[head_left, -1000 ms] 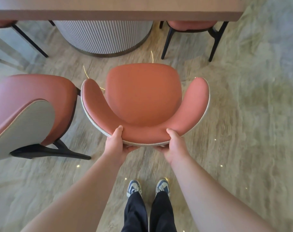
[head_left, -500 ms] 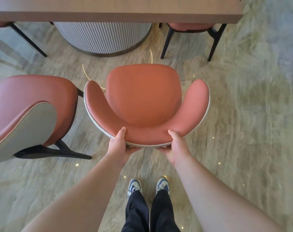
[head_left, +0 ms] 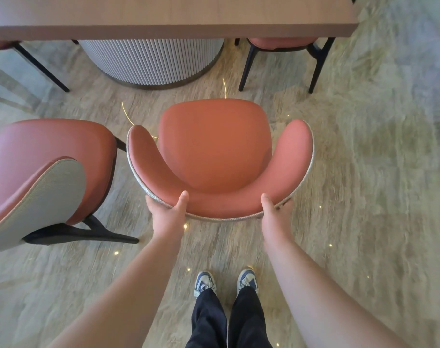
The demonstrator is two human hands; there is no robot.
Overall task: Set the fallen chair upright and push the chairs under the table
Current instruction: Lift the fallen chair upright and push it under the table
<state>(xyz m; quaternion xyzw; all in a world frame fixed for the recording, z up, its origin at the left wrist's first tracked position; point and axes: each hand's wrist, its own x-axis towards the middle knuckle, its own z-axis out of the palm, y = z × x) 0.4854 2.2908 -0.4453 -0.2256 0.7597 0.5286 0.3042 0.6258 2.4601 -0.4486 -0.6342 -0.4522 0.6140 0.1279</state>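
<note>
Head view: left hand (head_left: 166,212) and right hand (head_left: 273,212) have slid wider apart on the backrest, both grasping the upright chair (head_left: 213,156), which has edged toward the counter (head_left: 163,31) but remains short of it; second chair (head_left: 45,172) waits left

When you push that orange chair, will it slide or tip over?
Probably slide: the floor looks smooth and glossy. Both hands, left and right, grip the backrest high on the chair, so a hard shove might tip it forward. It looks stiff.
</note>
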